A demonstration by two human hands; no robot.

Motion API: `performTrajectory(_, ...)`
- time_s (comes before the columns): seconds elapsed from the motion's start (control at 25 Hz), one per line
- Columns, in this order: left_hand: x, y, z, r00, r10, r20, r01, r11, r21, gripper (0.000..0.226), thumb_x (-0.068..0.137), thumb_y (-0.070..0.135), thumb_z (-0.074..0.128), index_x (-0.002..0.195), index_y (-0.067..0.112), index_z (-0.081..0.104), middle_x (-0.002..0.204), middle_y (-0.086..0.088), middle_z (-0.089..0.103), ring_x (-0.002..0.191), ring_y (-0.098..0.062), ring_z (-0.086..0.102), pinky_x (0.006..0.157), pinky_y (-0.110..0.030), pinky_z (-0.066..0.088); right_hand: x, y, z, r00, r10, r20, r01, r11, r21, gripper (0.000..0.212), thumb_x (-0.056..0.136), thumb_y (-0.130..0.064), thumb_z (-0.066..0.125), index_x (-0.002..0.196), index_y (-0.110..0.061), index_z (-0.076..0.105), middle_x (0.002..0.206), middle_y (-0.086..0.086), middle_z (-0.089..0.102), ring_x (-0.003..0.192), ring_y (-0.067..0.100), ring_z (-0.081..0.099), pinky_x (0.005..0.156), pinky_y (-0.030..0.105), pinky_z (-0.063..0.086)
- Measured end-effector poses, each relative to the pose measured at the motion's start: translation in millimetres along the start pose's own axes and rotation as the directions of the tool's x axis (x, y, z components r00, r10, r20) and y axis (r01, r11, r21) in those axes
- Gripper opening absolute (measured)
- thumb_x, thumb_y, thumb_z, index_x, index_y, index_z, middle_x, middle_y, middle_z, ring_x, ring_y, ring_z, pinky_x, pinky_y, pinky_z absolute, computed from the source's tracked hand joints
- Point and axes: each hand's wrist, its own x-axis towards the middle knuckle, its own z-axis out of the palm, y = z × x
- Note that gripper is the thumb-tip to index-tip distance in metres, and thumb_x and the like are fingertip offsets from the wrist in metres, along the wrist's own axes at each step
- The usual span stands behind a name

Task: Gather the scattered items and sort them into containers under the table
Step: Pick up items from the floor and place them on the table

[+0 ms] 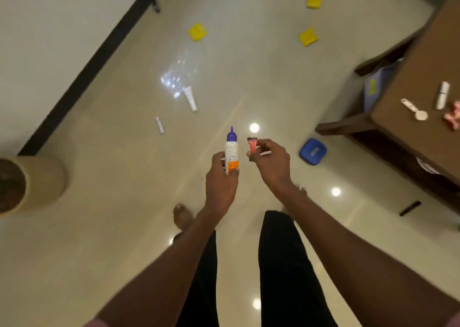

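Two hands (221,177) hold bottle (231,152) and red piece (252,145).

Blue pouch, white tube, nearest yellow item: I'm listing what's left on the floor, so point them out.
blue pouch (313,151), head view, top face
white tube (190,99), head view, mid-body
yellow item (197,31), head view, centre

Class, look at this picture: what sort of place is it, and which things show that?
Probably a room in a home: a glossy tiled floor, a wooden table and a large planter beside the wall.
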Motion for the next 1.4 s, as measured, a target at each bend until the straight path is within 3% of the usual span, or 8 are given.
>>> performTrajectory(0.2,-14,112,133,0.972,0.182,0.149,-0.199,0.974,0.112,0.051,0.094,0.018,0.070,0.140,0.019,0.048,0.124,-0.003,0.063,0.104,-0.021,0.066,0.092,-0.043,0.059,24,30,-166,0.965,0.093,-0.245,-0.028,0.966,0.256,0.031,0.086,-0.012,0.080,0.113,-0.017,0.066,0.079,-0.008,0.069,0.073,0.000,0.071,0.081,0.032,0.060)
performTrajectory(0.32,-18,175,232,0.940,0.246,0.234,-0.287,0.945,0.157,0.046,0.092,0.016,0.071,0.134,0.019,0.053,0.112,0.003,0.064,0.099,-0.019,0.065,0.088,-0.043,0.059,46,72,-270,0.909,0.170,-0.381,-0.034,0.940,0.338,0.026,0.083,-0.003,0.078,0.097,-0.012,0.058,0.073,-0.010,0.063,0.065,-0.005,0.062,0.068,0.020,0.052)
performTrajectory(0.4,-22,207,292,0.913,0.297,0.281,-0.353,0.919,0.174,0.041,0.090,0.013,0.070,0.128,0.021,0.057,0.104,0.006,0.063,0.094,-0.017,0.065,0.087,-0.043,0.058,62,105,-328,0.865,0.223,-0.450,-0.056,0.933,0.354,0.021,0.082,-0.003,0.075,0.087,-0.018,0.060,0.070,-0.012,0.063,0.065,-0.002,0.060,0.070,0.025,0.054)
performTrajectory(0.68,20,314,486,0.781,0.496,0.380,-0.604,0.756,0.254,0.035,0.084,0.012,0.069,0.118,0.018,0.065,0.099,0.004,0.070,0.087,-0.020,0.066,0.078,-0.037,0.056,146,200,-477,0.766,0.355,-0.535,-0.079,0.879,0.470,0.017,0.087,-0.004,0.071,0.084,-0.020,0.066,0.073,-0.005,0.064,0.069,0.011,0.061,0.063,0.023,0.047)
performTrajectory(0.92,107,383,590,0.677,0.542,0.498,-0.725,0.607,0.325,0.038,0.081,0.015,0.067,0.119,0.023,0.065,0.101,0.006,0.070,0.094,-0.018,0.068,0.084,-0.039,0.057,259,243,-521,0.763,0.288,-0.579,-0.027,0.909,0.417,0.016,0.085,-0.023,0.069,0.081,-0.038,0.064,0.084,-0.012,0.071,0.082,0.015,0.070,0.079,0.045,0.060)
performTrajectory(1.12,167,385,642,0.622,0.557,0.551,-0.782,0.477,0.401,0.050,0.071,0.017,0.049,0.117,0.025,0.067,0.113,-0.002,0.070,0.110,-0.026,0.061,0.094,-0.045,0.052,292,281,-505,0.759,0.287,-0.584,-0.089,0.935,0.343,0.027,0.083,-0.022,0.073,0.100,-0.041,0.065,0.102,-0.028,0.066,0.109,0.007,0.060,0.104,0.043,0.047)
performTrajectory(1.32,161,393,635,0.608,0.553,0.570,-0.793,0.378,0.478,0.049,0.086,0.020,0.068,0.134,0.027,0.059,0.127,0.005,0.066,0.117,-0.018,0.058,0.095,-0.030,0.047,289,274,-502,0.726,0.200,-0.658,-0.097,0.977,0.189,0.029,0.084,-0.028,0.070,0.109,-0.039,0.060,0.107,-0.027,0.061,0.109,0.007,0.053,0.099,0.048,0.047)
performTrajectory(1.4,154,388,617,0.606,0.572,0.553,-0.796,0.436,0.421,0.060,0.085,0.022,0.072,0.142,0.023,0.053,0.132,0.005,0.064,0.121,-0.018,0.057,0.101,-0.033,0.047,286,273,-501,0.739,0.180,-0.649,-0.078,0.980,0.183,0.036,0.077,-0.036,0.072,0.110,-0.042,0.058,0.109,-0.024,0.062,0.109,0.009,0.054,0.096,0.049,0.049)
